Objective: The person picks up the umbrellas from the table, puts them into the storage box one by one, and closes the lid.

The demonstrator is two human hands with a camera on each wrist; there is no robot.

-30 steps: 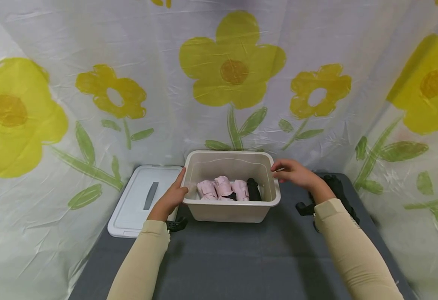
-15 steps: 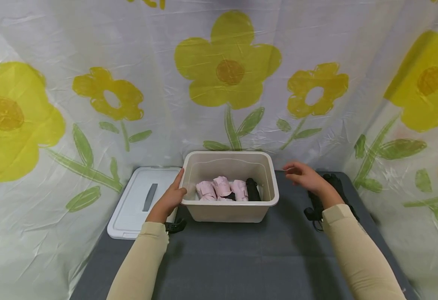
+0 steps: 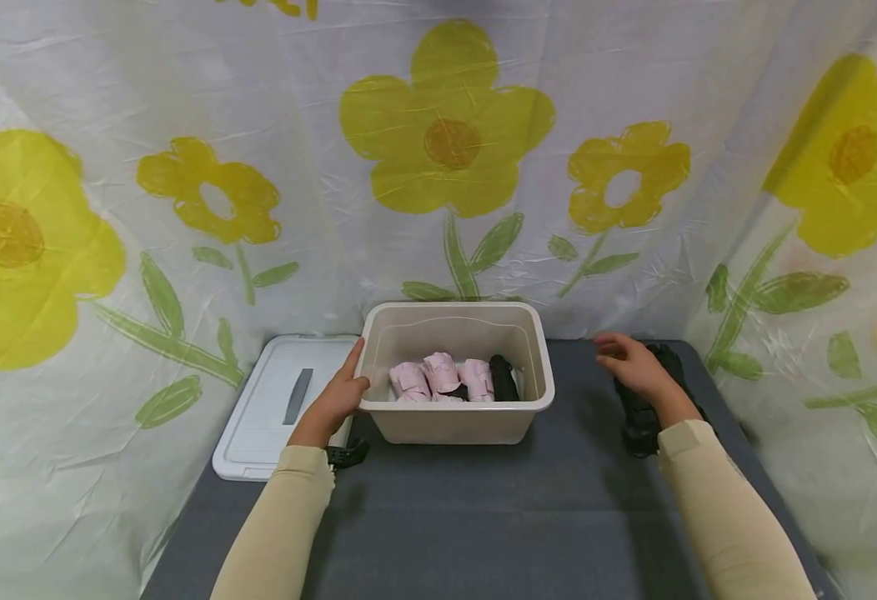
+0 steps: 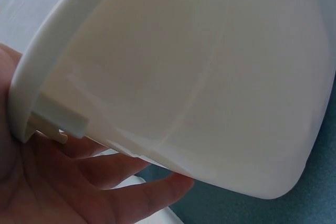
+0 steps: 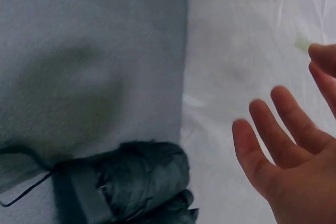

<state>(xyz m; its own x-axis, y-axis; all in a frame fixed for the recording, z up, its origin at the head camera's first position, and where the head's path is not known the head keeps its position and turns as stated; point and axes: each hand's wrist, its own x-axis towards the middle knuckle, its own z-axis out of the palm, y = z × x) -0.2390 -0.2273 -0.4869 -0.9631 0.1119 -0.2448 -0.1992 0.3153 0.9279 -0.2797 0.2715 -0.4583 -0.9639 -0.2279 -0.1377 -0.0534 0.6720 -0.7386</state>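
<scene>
A beige plastic storage bin stands on the grey table, tilted up at the left wrist's close view, where its outer wall fills most of the frame. My left hand holds its left rim, fingers beneath the rim along the outside. Inside the bin lie several pink rolled bundles and a black one. My right hand is raised at the right, fingers loosely bent and holding nothing. Beside and below it lies a black rolled fabric bundle with a strap and a thin cord, partly hidden by the arm in the head view.
A white lid with a grey handle lies left of the bin, partly behind my left hand. The grey tabletop ends at a flowered curtain at the back and sides.
My right hand has left the area by the bin's right rim and moved right, over toward the black bundle. My left hand stays at the left rim.
</scene>
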